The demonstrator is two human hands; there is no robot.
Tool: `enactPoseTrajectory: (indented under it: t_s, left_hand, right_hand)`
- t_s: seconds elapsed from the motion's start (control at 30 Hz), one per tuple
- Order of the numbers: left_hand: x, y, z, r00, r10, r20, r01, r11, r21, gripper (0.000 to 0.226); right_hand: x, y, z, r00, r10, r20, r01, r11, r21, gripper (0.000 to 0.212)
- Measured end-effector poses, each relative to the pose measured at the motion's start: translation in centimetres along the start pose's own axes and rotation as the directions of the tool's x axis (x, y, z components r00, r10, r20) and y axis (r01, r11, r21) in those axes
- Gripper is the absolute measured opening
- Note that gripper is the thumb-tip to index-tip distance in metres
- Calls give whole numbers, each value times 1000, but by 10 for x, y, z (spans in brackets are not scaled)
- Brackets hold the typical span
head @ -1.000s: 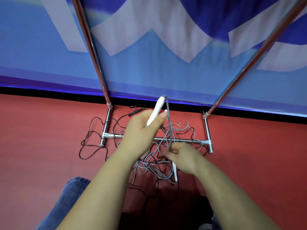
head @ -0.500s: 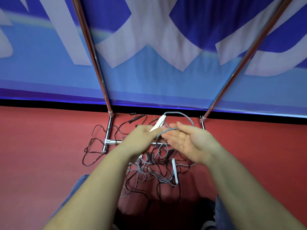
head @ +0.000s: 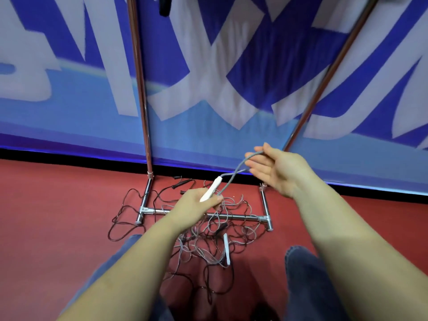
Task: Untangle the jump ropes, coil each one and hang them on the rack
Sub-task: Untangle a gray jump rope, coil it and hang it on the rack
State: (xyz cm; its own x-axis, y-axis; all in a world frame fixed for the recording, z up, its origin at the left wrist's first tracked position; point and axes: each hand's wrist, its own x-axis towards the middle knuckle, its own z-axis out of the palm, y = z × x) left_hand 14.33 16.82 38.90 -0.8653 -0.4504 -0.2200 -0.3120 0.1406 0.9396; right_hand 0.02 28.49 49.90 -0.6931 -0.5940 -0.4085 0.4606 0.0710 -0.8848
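Note:
My left hand [head: 195,206] grips a white handle [head: 211,190] of the grey jump rope [head: 234,176]. From it the grey cord loops up and over the straight fingers of my right hand [head: 278,172], which is palm-up, higher and to the right. The cord then runs back down into the tangle [head: 203,246] of grey and black ropes on the red floor. A second white handle [head: 226,249] lies in that tangle. The black rope [head: 120,218] sprawls to the left, with a black handle [head: 183,183] near the wall. The chrome rack's base bar [head: 234,216] crosses the tangle.
The rack's two poles [head: 139,89] [head: 324,84] rise in front of a blue and white banner [head: 208,112]. A dark object [head: 165,5] hangs at the top edge near the left pole. My knees in jeans [head: 303,269] are at the bottom, close to the tangle.
My right hand let go of the cord low in the tangle, opened, and rose up and right with a loop of grey cord over its fingers. My left hand kept the handle.

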Motion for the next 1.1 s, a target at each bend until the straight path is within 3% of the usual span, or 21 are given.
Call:
enactPoseTrajectory:
  t_s: [0.17,0.43,0.53,0.6,0.67,0.83,0.9,0.97,1.07,1.1]
  left_hand:
    - [-16,13,11,1000,-19,-17,16,991,-133,20]
    - [-34,61,13,966,-216,-139,155,921,-356,20]
    - [-38,73,9,941,-312,-133,208,840,-501,21]
    - [-37,76,6,932,-348,-105,227,782,-580,21]
    - [-32,75,3,928,-367,-68,239,724,-647,21]
    - [-11,56,-7,912,-408,43,299,588,-751,22]
    - [-3,45,-9,907,-413,86,327,560,-761,22]
    - [5,33,-9,899,-421,121,358,548,-756,21]
    - [20,19,-7,897,-416,148,381,560,-736,20]
    - [25,16,-7,898,-414,150,384,572,-725,20]
  right_hand:
    - [-11,-8,-15,999,-15,40,17,999,-38,33]
    - [-40,38,-30,979,10,202,1,999,-54,73]
    - [-48,59,-32,940,26,339,20,991,-133,67]
    - [-47,75,-30,918,78,389,59,943,-328,61]
    - [-37,92,-24,920,102,378,114,854,-508,55]
    - [-4,123,-5,944,47,327,224,634,-740,33]
    - [5,131,-2,970,-34,241,213,595,-775,21]
    - [15,136,0,981,-88,175,192,605,-772,25]
    - [32,145,3,969,-29,244,208,625,-753,30]
    - [35,147,4,963,-7,269,217,611,-761,21]
